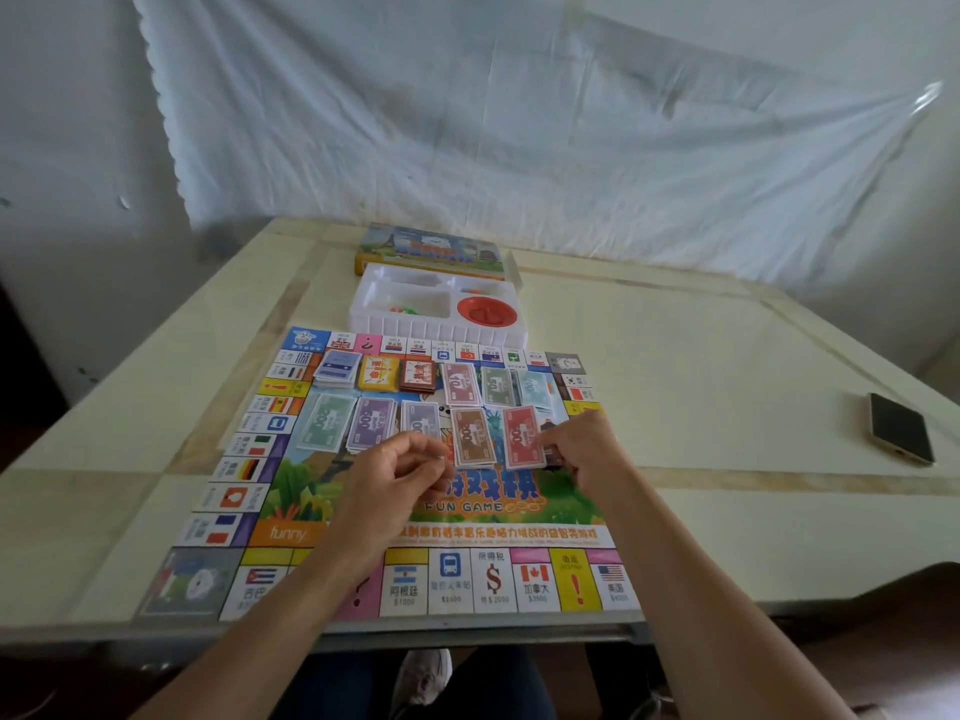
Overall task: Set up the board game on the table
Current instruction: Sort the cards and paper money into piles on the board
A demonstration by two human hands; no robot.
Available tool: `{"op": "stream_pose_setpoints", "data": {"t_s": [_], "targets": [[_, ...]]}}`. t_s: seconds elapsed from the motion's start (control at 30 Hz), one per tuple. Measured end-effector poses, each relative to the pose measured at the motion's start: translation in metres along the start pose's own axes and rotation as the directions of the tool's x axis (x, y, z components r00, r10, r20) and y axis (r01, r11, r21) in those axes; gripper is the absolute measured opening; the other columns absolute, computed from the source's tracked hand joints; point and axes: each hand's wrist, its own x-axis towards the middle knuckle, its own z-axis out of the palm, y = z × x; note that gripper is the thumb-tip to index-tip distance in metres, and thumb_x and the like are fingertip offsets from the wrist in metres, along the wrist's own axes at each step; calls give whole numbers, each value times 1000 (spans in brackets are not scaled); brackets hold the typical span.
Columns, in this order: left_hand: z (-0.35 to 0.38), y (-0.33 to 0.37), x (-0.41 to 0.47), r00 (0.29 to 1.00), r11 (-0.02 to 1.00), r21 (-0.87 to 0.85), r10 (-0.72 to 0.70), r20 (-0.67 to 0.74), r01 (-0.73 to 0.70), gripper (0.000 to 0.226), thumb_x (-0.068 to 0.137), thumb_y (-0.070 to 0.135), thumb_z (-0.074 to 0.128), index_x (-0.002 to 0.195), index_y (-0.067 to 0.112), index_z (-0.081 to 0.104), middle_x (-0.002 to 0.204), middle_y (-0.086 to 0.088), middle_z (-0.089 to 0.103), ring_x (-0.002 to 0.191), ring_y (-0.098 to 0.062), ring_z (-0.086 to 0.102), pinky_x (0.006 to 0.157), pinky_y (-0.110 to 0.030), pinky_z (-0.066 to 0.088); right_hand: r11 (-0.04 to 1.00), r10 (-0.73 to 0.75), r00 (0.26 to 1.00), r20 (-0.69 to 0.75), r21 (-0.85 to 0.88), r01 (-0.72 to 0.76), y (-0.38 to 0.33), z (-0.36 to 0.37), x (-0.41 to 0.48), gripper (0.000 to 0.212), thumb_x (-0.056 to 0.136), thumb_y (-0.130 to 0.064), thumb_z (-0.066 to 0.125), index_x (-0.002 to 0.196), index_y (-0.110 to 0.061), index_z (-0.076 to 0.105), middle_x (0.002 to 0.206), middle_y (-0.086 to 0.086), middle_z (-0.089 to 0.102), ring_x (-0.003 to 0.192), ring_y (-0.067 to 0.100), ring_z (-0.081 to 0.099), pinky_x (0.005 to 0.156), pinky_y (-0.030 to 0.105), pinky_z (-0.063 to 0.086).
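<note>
The colourful game board (244,498) lies flat on the table in front of me. Stacks of play money sit in two rows on its middle: green (326,422), purple (371,422), brown (471,439) and red (522,436) among them. Three card decks, blue (338,367), yellow (379,373) and red-brown (418,375), lie in the far row. My left hand (395,475) hovers over the board with fingers curled, thumb meeting fingertips; whether it holds anything is unclear. My right hand (582,444) pinches the right edge of the red money stack.
A white plastic tray (395,322) with a red spinner (487,310) and small pieces stands just beyond the board, with the game box lid (431,249) behind it. A dark phone (901,427) lies at the table's right. A white sheet hangs behind.
</note>
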Motion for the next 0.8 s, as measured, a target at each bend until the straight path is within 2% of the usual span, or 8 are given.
{"op": "stream_pose_setpoints", "data": {"t_s": [0.07, 0.13, 0.23, 0.33, 0.4, 0.47, 0.6, 0.8], "targets": [[0, 0, 0, 1000, 1000, 9, 3, 5, -3, 13, 89, 0, 59, 92, 11, 67, 81, -7, 73, 76, -17, 70, 67, -21, 56, 1000, 1, 1000, -18, 0, -1, 2, 3, 3, 18, 76, -9, 74, 83, -4, 59, 87, 12, 70, 83, 27, 69, 74, 40, 58], [0, 0, 0, 1000, 1000, 15, 5, 11, -5, 13, 89, 1, 59, 92, 10, 67, 81, -7, 73, 76, -17, 70, 67, -20, 55, 1000, 5, 1000, -20, -28, -5, 3, 2, 3, 17, 77, -10, 74, 83, -5, 58, 86, 9, 68, 81, 23, 67, 73, 40, 59], [1, 1, 0, 1000, 999, 40, 13, 14, -13, 12, 89, 1, 59, 92, 10, 67, 81, -6, 73, 74, -15, 69, 65, -18, 55, 998, -26, 1000, -14, -62, 25, 4, 3, 4, 17, 80, -10, 69, 74, -11, 53, 83, 5, 64, 78, 19, 64, 67, 30, 57], [1, 1, 0, 1000, 999, 54, 10, 18, -11, 11, 89, 2, 59, 92, 11, 66, 81, -6, 73, 74, -14, 69, 65, -17, 54, 994, 15, 998, -54, -106, -21, 1, 7, 3, 20, 84, -15, 67, 80, -9, 49, 88, 9, 67, 82, 22, 68, 79, 40, 58], [1, 1, 0, 1000, 999, 54, 4, 19, -5, 11, 89, 2, 60, 92, 11, 66, 81, -6, 73, 73, -14, 69, 64, -17, 54, 993, 8, 998, -54, -116, -14, 1, 8, 3, 18, 84, -16, 67, 81, -9, 50, 86, 8, 67, 79, 21, 68, 76, 40, 59], [1, 1, 0, 1000, 998, 57, 3, 16, -4, 11, 89, 2, 60, 92, 11, 66, 81, -6, 73, 73, -14, 69, 64, -16, 53, 987, -35, 999, -40, -159, 28, 2, 6, 2, 15, 83, -15, 66, 79, -12, 52, 82, 3, 63, 76, 19, 64, 66, 30, 57], [1, 1, -1, 1000, 998, 57, 4, 16, -5, 11, 89, 2, 60, 92, 11, 66, 81, -6, 73, 73, -13, 69, 63, -16, 53, 944, -108, 994, -10, -314, 99, 2, 5, -3, 8, 82, -14, 61, 79, -15, 54, 72, -2, 53, 68, 16, 55, 48, 23, 41], [1, 1, 0, 1000, 998, 63, 5, 20, -7, 11, 89, 2, 60, 92, 11, 66, 81, -5, 73, 73, -12, 69, 65, -17, 54, 851, -195, 979, -58, -507, 139, -5, 11, -14, 3, 87, -9, 46, 89, -11, 49, 84, 4, 54, 78, 24, 55, 62, 30, 42]]}}
